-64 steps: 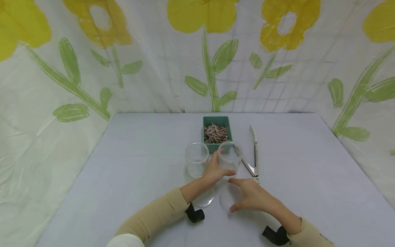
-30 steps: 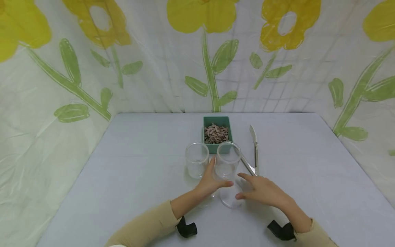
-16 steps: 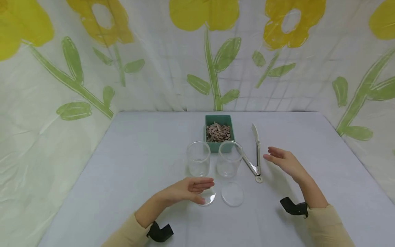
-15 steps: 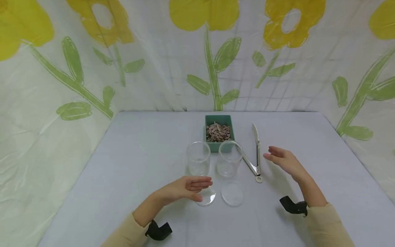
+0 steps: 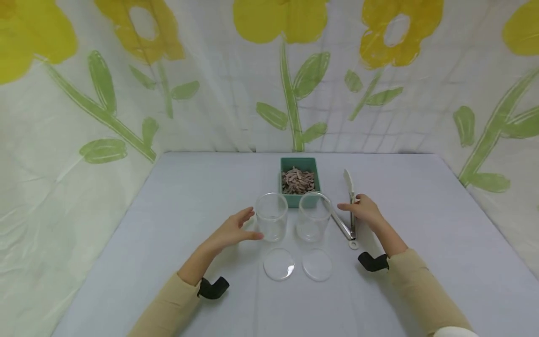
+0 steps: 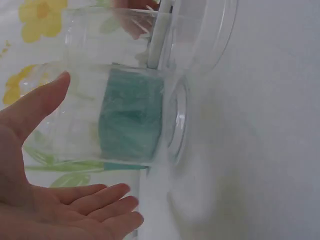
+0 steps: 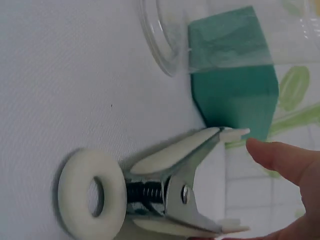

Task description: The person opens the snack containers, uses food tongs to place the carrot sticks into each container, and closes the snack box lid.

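Two clear cylindrical jars, a left jar (image 5: 271, 225) and a right jar (image 5: 311, 227), stand upright side by side in the head view. My left hand (image 5: 233, 230) is beside the left jar, thumb and fingers spread; the left wrist view shows its palm apart from the jar wall. Metal tongs (image 5: 341, 226) with pale tips and a ring end (image 7: 90, 195) lie spread on the table. Over them hovers my right hand (image 5: 365, 210). Its thumb is near one tong arm in the right wrist view, while its other fingers are mostly out of frame.
Behind the jars sits a green rectangular box (image 5: 298, 201) of brownish shredded strips (image 5: 298, 180). Two clear round discs, like lids, lie in front: a left disc (image 5: 279, 265) and a right disc (image 5: 317, 265). A flowered curtain (image 5: 219, 93) hangs behind the white table (image 5: 189, 196).
Earlier my left hand held the right jar, then let go; it has since moved left to the left jar. My right hand went right, then came back leftward over the tongs.
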Available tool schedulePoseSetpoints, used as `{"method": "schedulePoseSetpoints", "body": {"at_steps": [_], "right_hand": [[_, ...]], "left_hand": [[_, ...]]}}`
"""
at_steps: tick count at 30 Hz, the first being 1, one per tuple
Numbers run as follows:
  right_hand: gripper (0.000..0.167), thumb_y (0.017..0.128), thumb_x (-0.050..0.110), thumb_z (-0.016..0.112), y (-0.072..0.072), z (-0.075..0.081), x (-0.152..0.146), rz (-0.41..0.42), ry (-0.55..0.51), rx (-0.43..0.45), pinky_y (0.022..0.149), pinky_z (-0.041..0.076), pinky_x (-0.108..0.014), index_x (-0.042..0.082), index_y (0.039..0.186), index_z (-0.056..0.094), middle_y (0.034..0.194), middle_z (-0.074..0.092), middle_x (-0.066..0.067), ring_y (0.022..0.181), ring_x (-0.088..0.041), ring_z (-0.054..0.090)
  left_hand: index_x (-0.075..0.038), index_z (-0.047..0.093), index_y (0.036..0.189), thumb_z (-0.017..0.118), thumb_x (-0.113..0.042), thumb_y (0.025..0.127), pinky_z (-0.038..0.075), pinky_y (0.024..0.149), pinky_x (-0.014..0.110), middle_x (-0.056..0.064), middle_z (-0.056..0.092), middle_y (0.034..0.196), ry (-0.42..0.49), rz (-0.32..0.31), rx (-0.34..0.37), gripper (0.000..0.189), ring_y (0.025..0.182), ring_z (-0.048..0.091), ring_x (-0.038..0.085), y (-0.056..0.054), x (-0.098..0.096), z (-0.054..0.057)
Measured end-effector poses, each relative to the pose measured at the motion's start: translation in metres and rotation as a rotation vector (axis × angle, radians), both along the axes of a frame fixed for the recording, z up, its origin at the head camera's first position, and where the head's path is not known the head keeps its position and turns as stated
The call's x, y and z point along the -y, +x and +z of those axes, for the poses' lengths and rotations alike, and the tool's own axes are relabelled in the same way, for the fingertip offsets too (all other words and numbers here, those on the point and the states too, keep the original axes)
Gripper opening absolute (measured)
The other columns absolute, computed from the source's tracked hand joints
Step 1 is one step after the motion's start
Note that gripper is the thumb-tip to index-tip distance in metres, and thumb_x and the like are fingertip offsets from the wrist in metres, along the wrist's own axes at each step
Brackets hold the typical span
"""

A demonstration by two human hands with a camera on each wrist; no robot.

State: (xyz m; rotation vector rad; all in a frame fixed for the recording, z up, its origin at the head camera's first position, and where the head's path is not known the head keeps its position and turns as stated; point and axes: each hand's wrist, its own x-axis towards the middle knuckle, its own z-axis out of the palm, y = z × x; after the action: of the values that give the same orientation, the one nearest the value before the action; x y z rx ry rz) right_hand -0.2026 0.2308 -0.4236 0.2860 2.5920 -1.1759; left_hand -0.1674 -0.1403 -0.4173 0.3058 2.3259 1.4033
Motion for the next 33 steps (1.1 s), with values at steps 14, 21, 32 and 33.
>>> {"method": "schedulePoseSetpoints", "body": {"at_steps": [14,21,32,33], "right_hand": [[0.092,0.073,0.039,0.079,-0.01,-0.011,0.019,0.038,0.311,-0.067,0.073,0.054,-0.051,-0.028,0.119,0.035,0.105,0.047,-0.038,0.09,-0.044,0.055],[0.072,0.071,0.035,0.072,-0.007,-0.001,-0.001,0.036,0.407,-0.117,0.062,0.048,-0.046,-0.02,0.106,0.043,0.093,0.048,-0.029,0.079,-0.039,0.052],[0.105,0.074,0.07,0.068,-0.006,0.02,-0.026,0.047,0.334,-0.239,0.06,0.046,-0.042,-0.016,0.118,0.027,0.089,0.05,-0.029,0.075,-0.038,0.056],[0.105,0.074,0.071,0.068,-0.006,0.025,-0.027,0.061,0.329,-0.249,0.059,0.045,-0.04,-0.015,0.118,0.027,0.088,0.05,-0.028,0.073,-0.037,0.055]], "left_hand": [[0.004,0.037,0.146,0.084,-0.007,0.073,0.02,0.115,0.052,0.022,0.038,0.15,0.241,0.126,-0.054,0.087,0.142,0.025,0.039,-0.008,-0.04,-0.016],[0.005,0.045,0.139,0.082,-0.01,0.076,0.025,0.114,0.05,0.022,0.047,0.142,0.275,0.16,-0.072,0.075,0.137,0.035,0.039,-0.006,-0.039,-0.017],[0.004,0.048,0.136,0.079,-0.007,0.079,0.028,0.113,0.049,0.023,0.047,0.141,0.304,0.212,-0.085,0.066,0.137,0.037,0.036,-0.006,-0.021,-0.003],[0.004,0.048,0.136,0.079,-0.008,0.079,0.029,0.112,0.05,0.023,0.047,0.141,0.306,0.214,-0.085,0.066,0.136,0.038,0.036,-0.006,-0.02,-0.002]]}}
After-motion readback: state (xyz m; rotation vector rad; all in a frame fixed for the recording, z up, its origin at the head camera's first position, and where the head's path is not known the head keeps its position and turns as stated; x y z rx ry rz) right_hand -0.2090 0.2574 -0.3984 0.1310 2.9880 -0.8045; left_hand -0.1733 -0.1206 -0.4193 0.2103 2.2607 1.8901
